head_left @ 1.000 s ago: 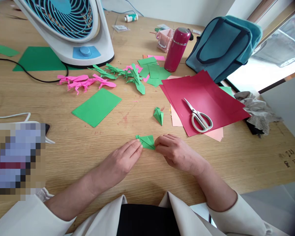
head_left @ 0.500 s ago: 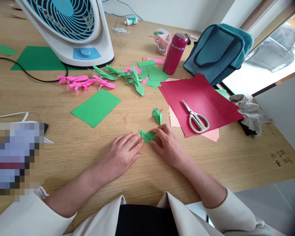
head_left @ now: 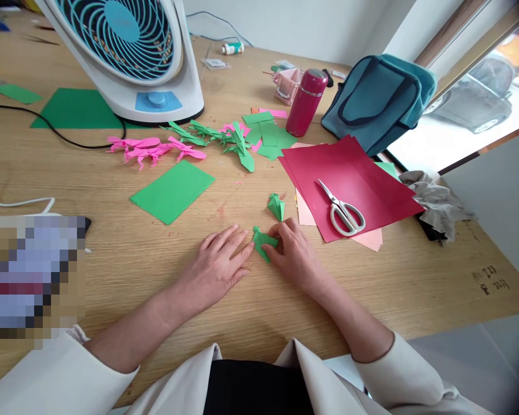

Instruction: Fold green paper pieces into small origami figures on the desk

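Between my hands lies a small folded piece of green paper [head_left: 262, 242], flat near the wooden table top with a narrow tip pointing up and away. My right hand [head_left: 294, 253] pinches its right side between thumb and fingers. My left hand [head_left: 218, 265] rests flat on the table, fingers stretched out, its fingertips at or just beside the paper's left edge. Just beyond stands another folded green paper piece [head_left: 276, 207], apart from both hands. Farther off to the left is a rectangular green paper stack [head_left: 172, 192].
Scissors [head_left: 342, 210] lie on red paper sheets [head_left: 363, 173] at right. Pink folded figures [head_left: 151, 150] and green folded figures [head_left: 240, 148] lie beyond, before a fan [head_left: 173, 109]. A red flask [head_left: 306, 102] and a teal bag [head_left: 376, 104] stand behind. A pixelated patch covers the left.
The green folded paper has turned in my right hand, its narrow tip now pointing upward. My left hand has barely moved. The whole view has shifted slightly.
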A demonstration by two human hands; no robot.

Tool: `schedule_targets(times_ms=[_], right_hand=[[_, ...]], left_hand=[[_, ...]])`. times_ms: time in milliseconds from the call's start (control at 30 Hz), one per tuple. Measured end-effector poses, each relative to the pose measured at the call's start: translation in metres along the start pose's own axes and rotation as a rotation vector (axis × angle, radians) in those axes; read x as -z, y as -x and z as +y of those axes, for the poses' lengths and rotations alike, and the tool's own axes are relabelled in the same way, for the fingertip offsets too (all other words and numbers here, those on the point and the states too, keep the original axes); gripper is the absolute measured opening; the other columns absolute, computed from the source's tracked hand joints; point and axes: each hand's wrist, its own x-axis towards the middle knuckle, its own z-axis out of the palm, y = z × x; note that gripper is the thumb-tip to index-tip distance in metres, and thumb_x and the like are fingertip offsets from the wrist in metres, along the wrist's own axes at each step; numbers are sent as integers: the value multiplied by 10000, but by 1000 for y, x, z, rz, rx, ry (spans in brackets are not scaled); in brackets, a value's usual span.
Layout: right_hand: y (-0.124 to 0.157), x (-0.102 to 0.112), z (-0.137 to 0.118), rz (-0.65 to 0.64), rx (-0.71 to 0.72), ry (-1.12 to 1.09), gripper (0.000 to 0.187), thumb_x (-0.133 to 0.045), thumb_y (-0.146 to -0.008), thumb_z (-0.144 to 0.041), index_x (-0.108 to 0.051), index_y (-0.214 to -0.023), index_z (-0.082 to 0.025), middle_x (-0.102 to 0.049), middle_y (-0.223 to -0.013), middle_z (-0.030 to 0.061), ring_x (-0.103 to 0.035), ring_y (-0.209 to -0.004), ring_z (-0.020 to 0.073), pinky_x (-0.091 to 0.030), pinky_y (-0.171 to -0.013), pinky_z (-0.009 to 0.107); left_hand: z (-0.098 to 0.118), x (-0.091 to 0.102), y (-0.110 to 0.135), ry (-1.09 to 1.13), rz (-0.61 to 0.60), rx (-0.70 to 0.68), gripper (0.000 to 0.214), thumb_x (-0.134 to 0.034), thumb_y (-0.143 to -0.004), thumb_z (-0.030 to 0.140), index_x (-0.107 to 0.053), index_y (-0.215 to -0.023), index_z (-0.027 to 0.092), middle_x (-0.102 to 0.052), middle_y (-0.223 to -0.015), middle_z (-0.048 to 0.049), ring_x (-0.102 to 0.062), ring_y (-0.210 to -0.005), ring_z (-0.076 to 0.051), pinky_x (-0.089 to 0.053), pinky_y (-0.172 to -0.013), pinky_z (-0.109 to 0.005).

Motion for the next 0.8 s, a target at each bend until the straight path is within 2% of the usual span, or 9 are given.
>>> schedule_targets(times_ms=[100,200,267,333,433,567,667,800], right_hand=[[-1,0,1,-20,-30,-100,76,-615,-858,-182,-543,-865,-205,-561,-798,-10,-497,-655,131,-414,-644,275],[-1,0,1,-12,-67,-228,132,-588,-853,-171,-549,-972,-215,-539,-723,-51,-447,-576,105,-363,-580,252],[0,-1,0,-1,-69,-333,181,-573,-860,-178,-543,-1033,-220,-520,-722,-57,-427,-559,99,-348,-555,247],[1,-4,0,-1,-45,-468,125,-554,-887,-207,-546,-1012,-220,-511,-728,-47,-437,-577,105,-359,-549,247],[3,-10,0,-16,-22,-628,54,-555,-915,-259,-560,-943,-213,-542,-765,-19,-493,-640,118,-413,-581,249],[7,-10,-6,-68,-14,-648,67,-592,-911,-254,-595,-952,-201,-605,-830,5,-577,-725,132,-479,-658,258],[10,-2,-14,-156,80,-591,91,-567,-929,-211,-613,-1007,-197,-652,-894,27,-633,-803,147,-520,-746,282],[11,6,-19,-192,340,-459,232,-445,-971,-111,-607,-1110,-201,-676,-1025,63,-646,-959,160,-525,-862,307]], left_hand=[[-2,-2,0,23,8,0,375,-579,-956,248,-621,-1324,189,-543,-1475,-144,-427,-1414,-354,-413,-1104,-546],[-4,-3,0,91,42,-4,355,-536,-981,251,-606,-1323,182,-549,-1466,-137,-429,-1411,-343,-425,-1098,-538],[-4,-2,-1,200,90,8,331,-509,-996,237,-589,-1310,166,-579,-1418,-140,-473,-1371,-305,-441,-1097,-504],[-3,1,-2,340,147,48,296,-495,-1002,228,-570,-1280,159,-622,-1330,-134,-539,-1290,-257,-467,-1079,-456],[2,6,-3,521,208,187,234,-523,-981,245,-543,-1204,176,-667,-1160,-90,-650,-1024,-191,-549,-924,-367],[7,6,-5,774,214,434,116,-566,-930,266,-519,-1017,205,-658,-918,-3,-640,-716,-117,-536,-666,-243],[6,4,-7,938,213,514,80,-569,-897,258,-508,-914,209,-608,-795,26,-602,-667,-104,-492,-596,-210],[1,2,-10,1054,296,580,98,-576,-864,260,-526,-920,198,-620,-862,4,-627,-750,-117,-519,-666,-229]])
